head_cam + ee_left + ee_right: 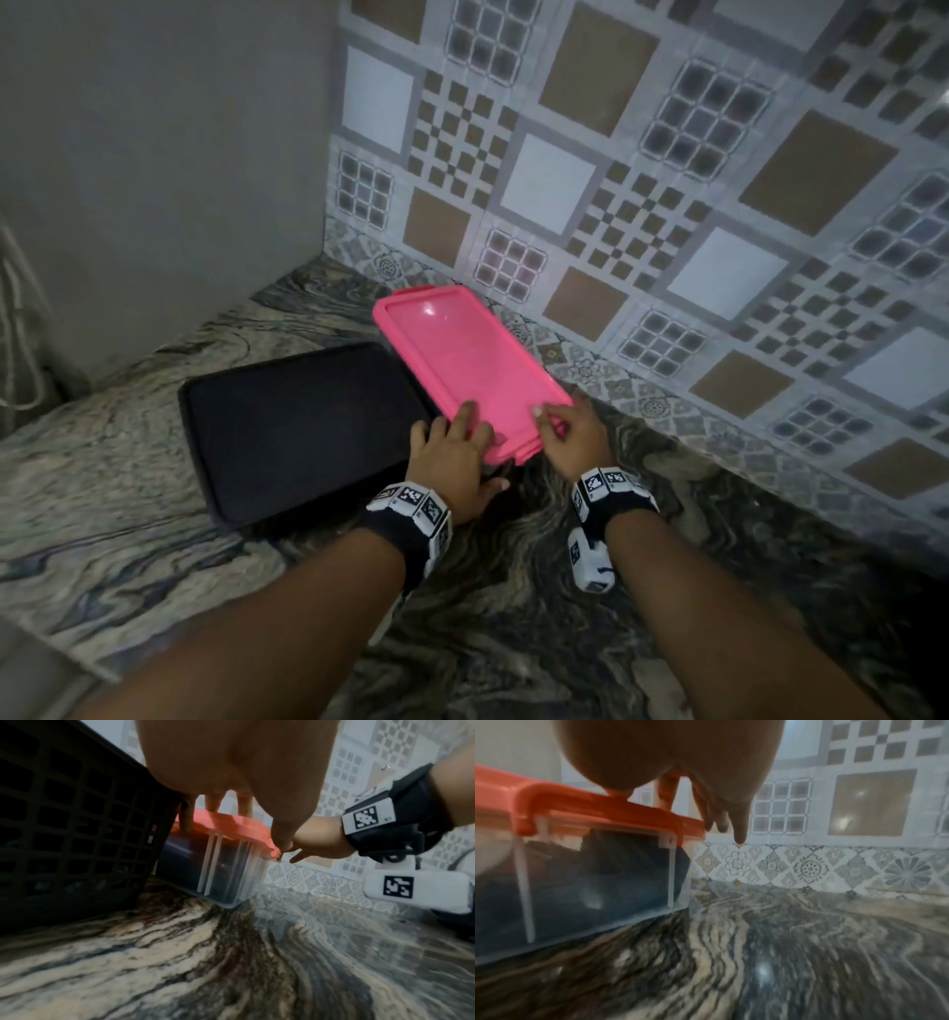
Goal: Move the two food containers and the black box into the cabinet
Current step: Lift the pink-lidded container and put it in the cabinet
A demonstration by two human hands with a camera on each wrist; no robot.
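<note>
A clear food container with a pink lid [462, 354] stands on the marble counter [513, 591] beside the tiled wall. A black box [298, 426] with latticed sides [64, 831] sits against the container's left side. My left hand [457, 447] grips the container's near left corner, with fingers [213, 805] over the lid [231, 825] and one finger between box and container. At the near right corner my right hand [565, 431] holds the lid's edge [618, 809], thumb on top and fingers down the side. Dark contents show through the clear wall [590, 872]. Only one food container is in view.
The patterned tiled wall [667, 180] runs close behind and to the right of the container. A plain grey wall [154, 154] closes off the left corner. A white cord [20, 334] hangs at the far left. Bare counter lies toward me.
</note>
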